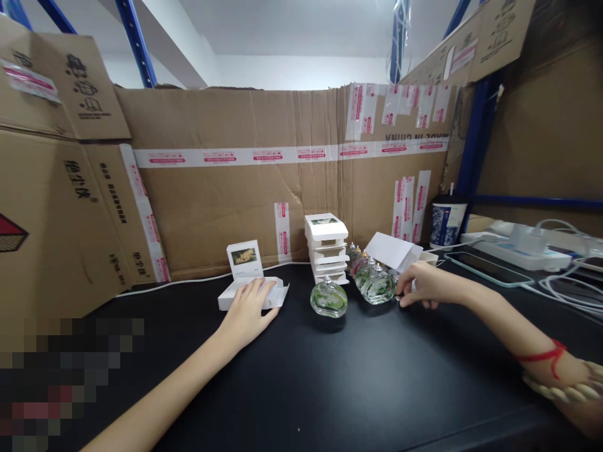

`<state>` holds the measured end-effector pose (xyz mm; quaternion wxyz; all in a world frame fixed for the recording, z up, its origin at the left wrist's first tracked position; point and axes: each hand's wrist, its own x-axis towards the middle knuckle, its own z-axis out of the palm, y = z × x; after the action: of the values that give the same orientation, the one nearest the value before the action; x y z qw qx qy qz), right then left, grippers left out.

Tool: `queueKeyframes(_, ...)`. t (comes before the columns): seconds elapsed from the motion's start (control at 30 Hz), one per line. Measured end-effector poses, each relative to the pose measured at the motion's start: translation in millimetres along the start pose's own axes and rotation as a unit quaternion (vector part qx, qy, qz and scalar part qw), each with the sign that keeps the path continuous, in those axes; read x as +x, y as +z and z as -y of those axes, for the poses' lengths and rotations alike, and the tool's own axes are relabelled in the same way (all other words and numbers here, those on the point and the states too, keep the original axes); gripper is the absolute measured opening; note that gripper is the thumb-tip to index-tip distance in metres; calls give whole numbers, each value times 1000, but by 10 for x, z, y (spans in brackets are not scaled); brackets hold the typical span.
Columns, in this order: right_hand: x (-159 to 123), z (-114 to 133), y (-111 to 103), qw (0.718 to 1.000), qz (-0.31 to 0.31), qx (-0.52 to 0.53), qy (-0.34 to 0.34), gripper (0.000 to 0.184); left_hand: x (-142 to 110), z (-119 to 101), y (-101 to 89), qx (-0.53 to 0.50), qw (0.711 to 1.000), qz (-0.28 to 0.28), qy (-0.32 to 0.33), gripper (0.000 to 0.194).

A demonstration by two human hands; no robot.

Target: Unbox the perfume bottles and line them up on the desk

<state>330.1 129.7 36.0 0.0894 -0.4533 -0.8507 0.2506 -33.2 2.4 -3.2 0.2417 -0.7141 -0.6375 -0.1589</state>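
Observation:
My left hand (pixel 247 312) lies over an open white box (pixel 228 300), its fingers stretched across the top and its thumb out at the near right side. The box's raised lid (pixel 245 257) carries a picture of yellow flowers. At the right, my right hand (pixel 419 284) is closed in a pinch beside a group of glass perfume bottles (pixel 378 285); whatever its fingertips hold is too small to make out. One round bottle with green liquid (pixel 328 298) stands apart between my hands. A folded white sheet or carton (pixel 393 250) sits behind the right hand.
Behind the single bottle rises a stack of white boxes (pixel 326 245). Cardboard walls (pixel 226 207) close off the black table (pixel 301 383) at the back and left. A patterned cup (pixel 446 223), a phone (pixel 487 269), a power strip (pixel 522 251) and cables (pixel 570 295) occupy the right side.

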Motion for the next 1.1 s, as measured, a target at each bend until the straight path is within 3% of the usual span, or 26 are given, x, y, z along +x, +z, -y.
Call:
queueKeyframes(0.27,-7,10,3,999,-28,-38,-14,25,4,2,-15,-14,1000,7,-9,38)
queueKeyframes(0.53,-45,87,20,1000,19,3,-23,29,3,-3,-10,-20,1000,4,-13,38)
queueKeyframes(0.77,-64,122,3,999,25,-19,21,41,0,-1,-10,-21,1000,0,-8,38)
queueKeyframes(0.93,-90,131,-11,999,31,-7,20,36,0,0,-11,-22,1000,4,-9,39)
queueKeyframes(1.03,-114,230,62,996,80,40,-22,37,0,1,-10,-21,1000,5,-9,39)
queueKeyframes(1.1,-125,340,166,987,112,76,-88,37,0,1,-8,-21,1000,2,-9,39)
